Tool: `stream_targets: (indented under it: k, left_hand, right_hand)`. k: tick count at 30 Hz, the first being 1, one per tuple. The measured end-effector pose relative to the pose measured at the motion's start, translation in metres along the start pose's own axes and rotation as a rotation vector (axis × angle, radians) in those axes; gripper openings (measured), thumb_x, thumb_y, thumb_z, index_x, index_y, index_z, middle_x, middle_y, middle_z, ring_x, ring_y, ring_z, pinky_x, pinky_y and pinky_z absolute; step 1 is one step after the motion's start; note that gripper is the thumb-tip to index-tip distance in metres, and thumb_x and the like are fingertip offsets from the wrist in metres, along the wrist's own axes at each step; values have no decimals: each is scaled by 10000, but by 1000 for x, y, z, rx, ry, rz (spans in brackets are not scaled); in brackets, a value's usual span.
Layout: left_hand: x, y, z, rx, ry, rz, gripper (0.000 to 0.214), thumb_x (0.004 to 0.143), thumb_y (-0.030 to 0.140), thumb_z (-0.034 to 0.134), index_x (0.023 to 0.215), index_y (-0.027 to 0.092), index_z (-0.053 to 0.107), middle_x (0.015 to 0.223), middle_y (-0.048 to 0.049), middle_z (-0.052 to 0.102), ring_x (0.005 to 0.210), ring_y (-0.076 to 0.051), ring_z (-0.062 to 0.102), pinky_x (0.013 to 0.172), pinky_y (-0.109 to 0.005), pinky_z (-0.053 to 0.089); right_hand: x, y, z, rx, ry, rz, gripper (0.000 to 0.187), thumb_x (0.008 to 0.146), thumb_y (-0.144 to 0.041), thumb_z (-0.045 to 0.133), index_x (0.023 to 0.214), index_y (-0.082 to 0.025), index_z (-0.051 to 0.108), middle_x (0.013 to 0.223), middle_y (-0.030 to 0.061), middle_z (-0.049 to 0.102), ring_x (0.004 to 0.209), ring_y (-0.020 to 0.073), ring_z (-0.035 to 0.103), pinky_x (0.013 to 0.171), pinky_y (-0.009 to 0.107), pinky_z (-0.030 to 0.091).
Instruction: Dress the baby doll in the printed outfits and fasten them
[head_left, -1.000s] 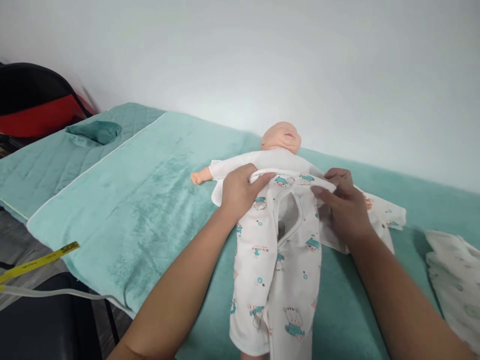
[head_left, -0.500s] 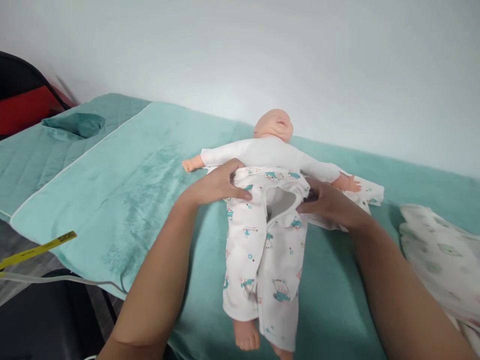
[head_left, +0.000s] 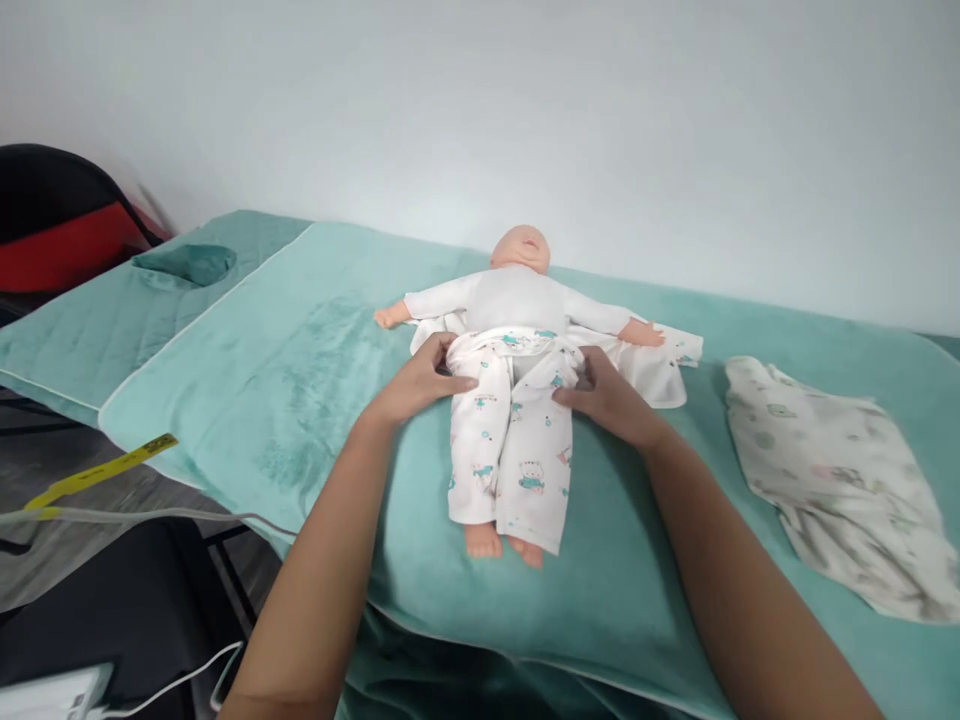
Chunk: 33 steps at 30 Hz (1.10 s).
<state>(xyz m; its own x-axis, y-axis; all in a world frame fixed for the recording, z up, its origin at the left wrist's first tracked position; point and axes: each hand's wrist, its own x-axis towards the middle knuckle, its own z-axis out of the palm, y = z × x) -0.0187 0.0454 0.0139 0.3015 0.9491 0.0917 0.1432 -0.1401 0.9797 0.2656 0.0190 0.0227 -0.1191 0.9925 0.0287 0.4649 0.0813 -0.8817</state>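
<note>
A baby doll [head_left: 517, 292] in a white long-sleeved top lies on its back on a teal towel [head_left: 300, 400], head toward the wall, arms spread. White printed trousers [head_left: 510, 430] cover its legs, and both bare feet stick out at the bottom. My left hand [head_left: 420, 382] grips the trousers' waistband at the doll's left-of-frame hip. My right hand [head_left: 607, 395] holds the waistband at the other hip, fingers curled on the cloth. A printed white garment [head_left: 660, 365] lies spread under the doll.
A folded patterned cloth [head_left: 832, 480] lies on the towel at the right. A small teal cloth [head_left: 187, 262] rests on a quilted teal pad [head_left: 67, 330] at the left. A black and red chair [head_left: 52, 230] stands beyond. A yellow tape [head_left: 105, 470] and white cable [head_left: 150, 518] hang lower left.
Both hands have slid from the doll's chest down to its hips with the waistband, and the trousers' front opening has closed. The view has pulled back, so the doll's feet show.
</note>
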Motion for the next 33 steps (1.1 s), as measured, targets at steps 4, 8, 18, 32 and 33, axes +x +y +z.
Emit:
stream_targets:
  k: [4, 8, 18, 32, 33]
  left_hand:
    - [-18, -2, -1, 74, 18, 5, 390, 660, 340, 803, 933, 189, 570, 903, 11, 571, 853, -144, 517, 750, -242, 407]
    - [-23, -10, 16, 88, 256, 13, 315, 699, 362, 748, 749, 192, 488, 688, 56, 454, 658, -107, 406, 613, -234, 334]
    - [-31, -2, 14, -11, 43, -10, 495, 682, 372, 800, 1055, 210, 516, 975, 1, 553, 908, -154, 526, 773, -250, 423]
    - [-48, -8, 40, 176, 450, 74, 186, 767, 242, 610, 753, 216, 427, 672, 59, 414, 636, -118, 384, 620, -250, 335]
    - [-48, -8, 40, 115, 415, 47, 181, 770, 251, 617, 786, 216, 440, 696, 57, 424, 647, -117, 393, 621, -246, 343]
  right_hand:
    - [-19, -5, 9, -149, -10, 35, 414, 637, -508, 788, 793, -224, 530, 704, -39, 546, 702, 170, 490, 617, 281, 366]
    - [-25, -10, 27, -123, 203, 44, 292, 711, -401, 656, 622, -218, 447, 569, -57, 395, 614, 133, 375, 561, 271, 272]
    - [-29, -4, 17, 72, 19, 50, 374, 654, -411, 761, 921, -228, 574, 808, -35, 586, 759, 170, 513, 656, 278, 422]
    - [-38, -7, 37, 82, 324, 11, 97, 679, -251, 547, 642, -229, 460, 580, -51, 450, 598, 137, 397, 550, 262, 325]
    - [-37, -6, 36, 86, 310, 21, 87, 685, -252, 553, 662, -230, 473, 594, -49, 460, 606, 140, 404, 553, 261, 335]
